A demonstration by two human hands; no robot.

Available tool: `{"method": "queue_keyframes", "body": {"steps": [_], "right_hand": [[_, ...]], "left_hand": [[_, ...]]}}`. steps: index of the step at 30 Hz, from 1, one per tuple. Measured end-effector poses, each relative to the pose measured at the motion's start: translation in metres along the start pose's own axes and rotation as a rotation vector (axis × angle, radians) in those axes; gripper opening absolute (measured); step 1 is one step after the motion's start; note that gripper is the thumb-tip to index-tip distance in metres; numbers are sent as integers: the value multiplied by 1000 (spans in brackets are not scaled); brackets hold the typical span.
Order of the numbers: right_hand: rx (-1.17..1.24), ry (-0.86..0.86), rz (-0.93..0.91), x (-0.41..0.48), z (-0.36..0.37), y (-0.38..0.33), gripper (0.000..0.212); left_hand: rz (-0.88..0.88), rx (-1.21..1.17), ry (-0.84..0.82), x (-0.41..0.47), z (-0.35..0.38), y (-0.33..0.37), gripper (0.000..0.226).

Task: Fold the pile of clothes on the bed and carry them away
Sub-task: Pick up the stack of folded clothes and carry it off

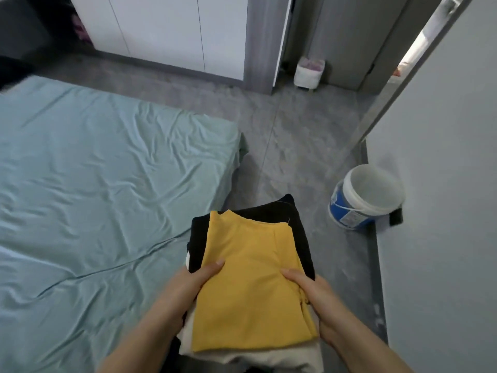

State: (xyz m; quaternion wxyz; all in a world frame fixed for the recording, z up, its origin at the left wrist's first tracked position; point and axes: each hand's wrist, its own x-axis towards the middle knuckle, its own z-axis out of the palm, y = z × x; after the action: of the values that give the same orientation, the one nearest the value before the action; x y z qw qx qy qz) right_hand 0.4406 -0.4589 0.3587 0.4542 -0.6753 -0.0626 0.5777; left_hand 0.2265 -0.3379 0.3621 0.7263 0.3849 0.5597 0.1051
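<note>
A stack of folded clothes (pixel 250 286) is held in front of me, past the bed's right edge and above the floor. A yellow garment lies on top, with black and white pieces beneath it. My left hand (pixel 188 289) grips the stack's left side, thumb on the yellow cloth and fingers underneath. My right hand (pixel 312 294) grips the right side the same way. The bed (pixel 88 179), covered with a wrinkled light green sheet, fills the left of the view and has no clothes on its visible part.
A white and blue bucket (pixel 365 200) stands on the grey floor by the right wall. A small white bin (pixel 309 74) sits near the doorway at the back. White wardrobe doors (pixel 161 30) line the far wall. Open floor runs between bed and wall.
</note>
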Motion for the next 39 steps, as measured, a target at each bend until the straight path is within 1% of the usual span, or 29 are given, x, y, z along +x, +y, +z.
{"method": "queue_keyframes", "body": {"steps": [3, 6, 13, 17, 19, 22, 26, 30, 32, 35, 39], "right_hand": [[14, 16, -28, 26, -31, -37, 32], [26, 28, -50, 54, -51, -72, 27], [66, 81, -38, 147, -67, -168, 27], [79, 78, -47, 201, -61, -238, 41], [90, 74, -35, 225, -57, -274, 42], [78, 77, -42, 264, -54, -326, 53], [85, 91, -68, 321, -62, -387, 55], [85, 88, -63, 381, -84, -445, 59], [66, 66, -65, 413, -101, -475, 57], [23, 31, -74, 460, -128, -526, 47], [-56, -29, -94, 520, -156, -597, 37]], "left_hand": [[30, -9, -44, 31, 36, 36, 75], [38, -1, -76, 65, 60, 74, 69], [74, 41, -126, 164, 93, 179, 62], [67, 81, -150, 229, 100, 257, 65], [77, 103, -154, 258, 103, 294, 61], [84, 120, -150, 303, 110, 347, 56], [92, 115, -138, 357, 130, 407, 53], [89, 107, -161, 414, 158, 457, 62], [78, 91, -157, 444, 176, 480, 64], [86, 51, -140, 485, 207, 513, 66], [84, -44, -80, 533, 242, 555, 71]]}}
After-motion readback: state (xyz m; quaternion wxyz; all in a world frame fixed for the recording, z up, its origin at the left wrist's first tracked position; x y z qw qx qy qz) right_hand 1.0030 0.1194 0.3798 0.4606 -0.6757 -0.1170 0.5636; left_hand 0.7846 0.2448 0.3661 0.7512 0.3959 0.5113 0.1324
